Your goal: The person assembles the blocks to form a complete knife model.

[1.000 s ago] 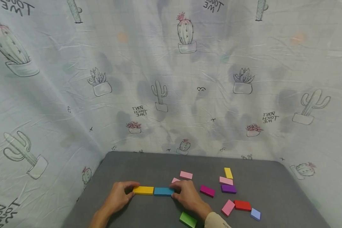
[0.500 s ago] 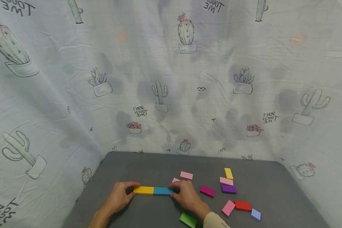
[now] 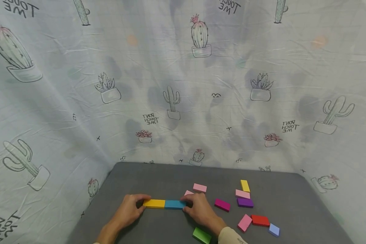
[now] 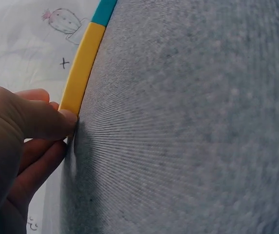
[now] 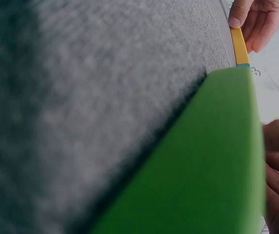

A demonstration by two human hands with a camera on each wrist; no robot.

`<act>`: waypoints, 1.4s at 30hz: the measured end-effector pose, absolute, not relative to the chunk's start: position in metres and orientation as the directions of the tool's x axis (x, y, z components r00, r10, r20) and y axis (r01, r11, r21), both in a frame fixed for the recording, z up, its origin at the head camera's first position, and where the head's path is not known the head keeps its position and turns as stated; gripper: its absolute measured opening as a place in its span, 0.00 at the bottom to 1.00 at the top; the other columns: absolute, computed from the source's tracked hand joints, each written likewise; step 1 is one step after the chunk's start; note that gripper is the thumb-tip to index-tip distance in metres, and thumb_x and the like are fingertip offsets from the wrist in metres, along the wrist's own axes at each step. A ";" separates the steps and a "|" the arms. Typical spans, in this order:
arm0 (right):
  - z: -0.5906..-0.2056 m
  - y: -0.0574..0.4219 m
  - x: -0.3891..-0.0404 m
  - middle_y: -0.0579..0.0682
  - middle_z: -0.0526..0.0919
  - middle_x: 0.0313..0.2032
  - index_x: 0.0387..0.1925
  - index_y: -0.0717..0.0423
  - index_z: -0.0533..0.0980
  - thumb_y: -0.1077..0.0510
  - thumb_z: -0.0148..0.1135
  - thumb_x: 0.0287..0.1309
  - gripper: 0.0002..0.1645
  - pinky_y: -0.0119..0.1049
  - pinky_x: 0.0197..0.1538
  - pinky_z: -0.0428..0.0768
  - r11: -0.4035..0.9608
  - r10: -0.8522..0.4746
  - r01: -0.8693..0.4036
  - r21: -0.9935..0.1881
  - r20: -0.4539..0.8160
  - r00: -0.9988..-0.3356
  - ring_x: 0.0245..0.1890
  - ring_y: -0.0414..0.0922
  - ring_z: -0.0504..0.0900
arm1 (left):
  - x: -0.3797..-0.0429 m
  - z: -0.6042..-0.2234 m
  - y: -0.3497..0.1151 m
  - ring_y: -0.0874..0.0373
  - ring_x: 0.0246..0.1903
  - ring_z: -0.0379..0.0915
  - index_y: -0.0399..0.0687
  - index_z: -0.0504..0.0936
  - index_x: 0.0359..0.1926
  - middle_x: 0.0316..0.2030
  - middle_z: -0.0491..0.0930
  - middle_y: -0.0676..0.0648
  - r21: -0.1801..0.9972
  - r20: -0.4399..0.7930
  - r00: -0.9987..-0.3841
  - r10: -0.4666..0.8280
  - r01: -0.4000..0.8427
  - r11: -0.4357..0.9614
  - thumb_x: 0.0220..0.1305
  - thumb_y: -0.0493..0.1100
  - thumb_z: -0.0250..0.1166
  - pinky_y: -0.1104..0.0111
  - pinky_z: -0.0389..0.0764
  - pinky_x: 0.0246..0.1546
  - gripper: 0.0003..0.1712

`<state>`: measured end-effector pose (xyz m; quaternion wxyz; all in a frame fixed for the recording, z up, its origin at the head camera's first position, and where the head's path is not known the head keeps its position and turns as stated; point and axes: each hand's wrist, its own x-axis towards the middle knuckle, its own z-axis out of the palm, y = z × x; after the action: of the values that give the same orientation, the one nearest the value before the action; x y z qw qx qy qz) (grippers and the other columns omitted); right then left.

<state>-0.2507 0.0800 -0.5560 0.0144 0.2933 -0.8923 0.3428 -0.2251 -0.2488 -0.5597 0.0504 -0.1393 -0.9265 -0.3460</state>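
A yellow block [image 3: 154,203] and a blue block [image 3: 174,204] lie end to end on the grey tabletop, their short ends meeting. My left hand [image 3: 128,210] pinches the outer end of the yellow block between thumb and fingers; the left wrist view shows the thumb at the near edge of the yellow block [image 4: 83,68]. At the other end, my right hand [image 3: 200,210] pinches the blue block with thumb and forefinger. In the right wrist view a green block [image 5: 197,161] fills the foreground and hides most of the blue one.
Below my right hand lies the green block [image 3: 202,235]. Pink blocks [image 3: 199,188], a magenta block [image 3: 222,204], a purple block [image 3: 245,202], a red block [image 3: 260,220], a light blue block [image 3: 274,230] and another yellow block [image 3: 245,185] are scattered rightward. A cactus-print curtain [image 3: 231,112] surrounds the table.
A thin gap between the yellow and blue blocks has closed: my right hand has slid the blue block slightly left against the yellow one. Both hands keep their holds.
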 end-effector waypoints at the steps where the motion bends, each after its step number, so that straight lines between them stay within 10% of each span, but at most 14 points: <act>1: -0.555 0.080 -0.251 0.42 0.94 0.46 0.52 0.52 0.91 0.62 0.81 0.60 0.17 0.40 0.55 0.93 0.593 -0.516 -0.534 -0.602 0.224 -0.827 0.46 0.34 0.88 | -0.225 -0.559 -0.249 0.48 0.52 0.90 0.49 0.93 0.53 0.50 0.93 0.51 0.616 0.195 -0.953 0.233 0.304 0.727 0.59 0.28 0.80 0.52 0.93 0.55 0.22; 26: -0.541 0.127 -0.259 0.53 0.94 0.51 0.55 0.57 0.90 0.63 0.79 0.64 0.17 0.51 0.55 0.94 0.585 -0.329 -0.439 -0.682 0.295 -0.897 0.51 0.52 0.95 | -0.226 -0.544 -0.239 0.30 0.65 0.81 0.45 0.91 0.59 0.62 0.87 0.38 0.497 0.127 -0.931 0.342 0.358 0.791 0.65 0.40 0.80 0.30 0.81 0.65 0.22; 42: -0.561 0.125 -0.265 0.48 0.95 0.49 0.55 0.57 0.90 0.64 0.80 0.60 0.20 0.49 0.56 0.93 0.606 -0.340 -0.435 -0.666 0.277 -0.899 0.50 0.45 0.92 | -0.223 -0.552 -0.241 0.40 0.56 0.90 0.48 0.96 0.47 0.49 0.94 0.47 0.477 0.248 -0.916 0.314 0.398 0.784 0.61 0.33 0.81 0.44 0.90 0.60 0.13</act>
<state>-0.2653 0.1245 -0.5614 0.0611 0.2166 -0.8940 0.3874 -0.2228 -0.2405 -0.5516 0.0776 -0.1892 -0.9411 -0.2691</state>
